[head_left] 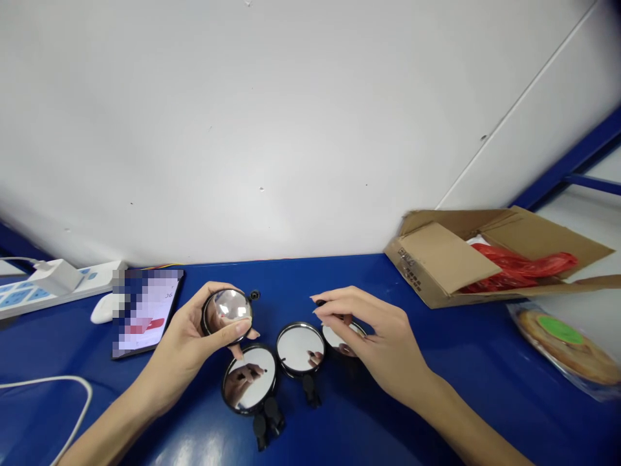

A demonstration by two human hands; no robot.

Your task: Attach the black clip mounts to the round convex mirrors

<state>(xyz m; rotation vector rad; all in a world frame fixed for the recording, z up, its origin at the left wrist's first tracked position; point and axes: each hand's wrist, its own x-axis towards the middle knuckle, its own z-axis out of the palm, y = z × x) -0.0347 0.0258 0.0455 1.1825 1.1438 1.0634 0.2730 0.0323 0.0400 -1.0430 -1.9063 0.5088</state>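
My left hand [196, 327] is closed around a round mirror [229, 307] with a black rim, its thumb lying over the lower edge. A small black round fitting [255, 294] juts out at that mirror's right side. My right hand [373, 330] pinches a small black piece [319, 302] between thumb and fingers; its exact kind is too small to tell. Below and between the hands lie a near round mirror [251, 380], a middle round mirror [301, 348] and a right round mirror [337, 343], partly hidden by my right hand. Black clamp-like mounts [268, 419] show by the near mirror.
Left on the blue table [184, 433] are a phone or tablet [162, 304], a white mouse-like object [103, 309], a power strip [104, 277] and a white cable [82, 421]. At right stand a cardboard box [446, 255] with red plastic and a wrapped round item [567, 336].
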